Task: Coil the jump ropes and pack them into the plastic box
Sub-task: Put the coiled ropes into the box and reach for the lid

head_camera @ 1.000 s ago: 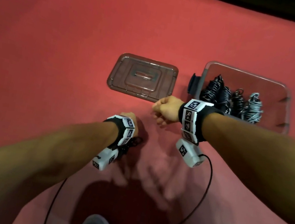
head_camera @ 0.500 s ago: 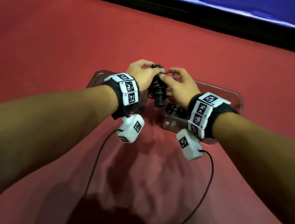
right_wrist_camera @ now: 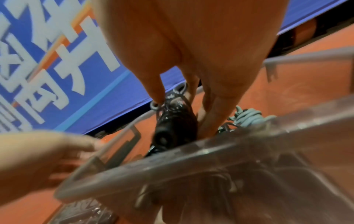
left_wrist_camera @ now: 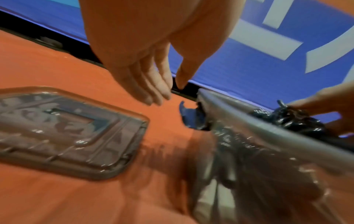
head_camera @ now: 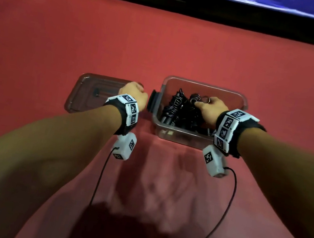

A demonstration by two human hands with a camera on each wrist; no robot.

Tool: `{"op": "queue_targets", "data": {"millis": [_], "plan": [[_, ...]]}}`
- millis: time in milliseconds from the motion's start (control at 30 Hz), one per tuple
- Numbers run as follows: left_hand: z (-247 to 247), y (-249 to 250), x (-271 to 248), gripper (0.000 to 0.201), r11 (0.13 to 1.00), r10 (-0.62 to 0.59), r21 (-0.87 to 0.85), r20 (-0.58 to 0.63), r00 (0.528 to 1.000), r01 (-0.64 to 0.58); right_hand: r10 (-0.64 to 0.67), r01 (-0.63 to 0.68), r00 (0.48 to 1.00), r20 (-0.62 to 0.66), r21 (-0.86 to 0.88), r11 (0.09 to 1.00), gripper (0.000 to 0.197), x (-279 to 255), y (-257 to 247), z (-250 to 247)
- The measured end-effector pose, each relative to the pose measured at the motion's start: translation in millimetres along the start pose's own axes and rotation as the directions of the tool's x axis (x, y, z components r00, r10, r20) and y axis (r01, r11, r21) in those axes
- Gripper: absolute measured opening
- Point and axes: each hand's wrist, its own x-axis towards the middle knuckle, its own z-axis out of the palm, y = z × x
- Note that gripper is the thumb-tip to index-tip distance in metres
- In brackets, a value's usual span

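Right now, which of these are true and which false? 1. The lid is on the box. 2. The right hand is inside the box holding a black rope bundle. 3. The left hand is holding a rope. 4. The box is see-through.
1. False: the lid lies flat on the red floor, left of the box.
2. True: the right hand grips a black rope bundle in the box.
3. False: the left hand holds nothing; its fingers are straight, between lid and box.
4. True: the ropes show through its wall.
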Motion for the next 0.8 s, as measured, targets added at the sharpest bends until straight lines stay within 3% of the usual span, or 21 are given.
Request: {"op": "queue_targets", "data": {"millis": [100,167,233,400,500,600,700,800], "plan": [[1,-28,7,0.020,0.983,-0.091,0.170,0.158,0.983,0.064,0.006,-0.011,0.999,-0.037,-0.137,0.990,0.047,4,-1,10],[6,-40,6,0.028,0.970,-0.123,0.231,0.202,0.972,0.075,-0.018,-0.018,0.989,-0.147,-0.239,0.971,0.066,5,-6,16],[15,-51,2,0.034,0.960,-0.133,0.272,0.225,0.965,0.069,-0.065,-0.005,0.975,-0.212,-0.316,0.949,0.066,4,-11,20],[40,-68,-10,0.044,0.932,-0.103,0.363,0.225,0.969,0.015,-0.127,0.091,0.991,-0.047,-0.468,0.879,0.041,-8,-11,23],[38,-65,-4,0.045,0.908,-0.117,0.419,0.189,0.975,0.028,-0.243,0.218,0.970,0.003,-0.449,0.867,0.026,-14,-12,33],[33,-68,4,0.038,0.799,-0.149,0.601,0.223,0.963,-0.015,-0.211,0.268,0.956,0.206,-0.305,0.914,0.018,-20,-16,45],[33,-73,3,0.033,0.686,-0.129,0.722,0.238,0.963,-0.086,-0.194,0.284,0.915,0.354,-0.224,0.932,0.024,-26,-16,55],[31,-71,-6,0.014,0.636,-0.097,0.750,0.311,0.945,-0.182,-0.197,0.292,0.915,0.353,-0.243,0.925,0.033,-26,-16,57]]}}
